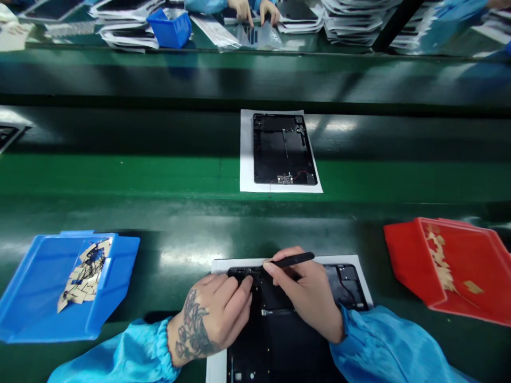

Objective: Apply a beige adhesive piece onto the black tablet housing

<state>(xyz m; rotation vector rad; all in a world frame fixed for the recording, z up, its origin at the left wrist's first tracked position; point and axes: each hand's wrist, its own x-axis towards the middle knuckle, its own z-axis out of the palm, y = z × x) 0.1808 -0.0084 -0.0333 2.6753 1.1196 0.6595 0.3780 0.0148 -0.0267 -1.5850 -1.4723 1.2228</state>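
Observation:
An opened black tablet housing (295, 340) lies on a white sheet (217, 367) directly in front of me. My right hand (305, 292) is closed around black tweezers (293, 260), whose tips point left at the housing's upper left edge. Curled over that same corner is my left hand (217, 314), with its fingers pressed together. The thumb and index finger come down close to the tweezer tips. What the left fingers pinch, if anything, is hidden. A dark cable (347, 282) runs inside the housing at the upper right.
A blue bin (24, 303) with small pale pieces stands left, a red bin (403, 266) with yellowish bits right. Ahead, a second tablet housing (279, 151) lies on paper on the green belt (159, 175). Across it, a co-worker's hands (255, 10) handle items near paper stacks (355, 21).

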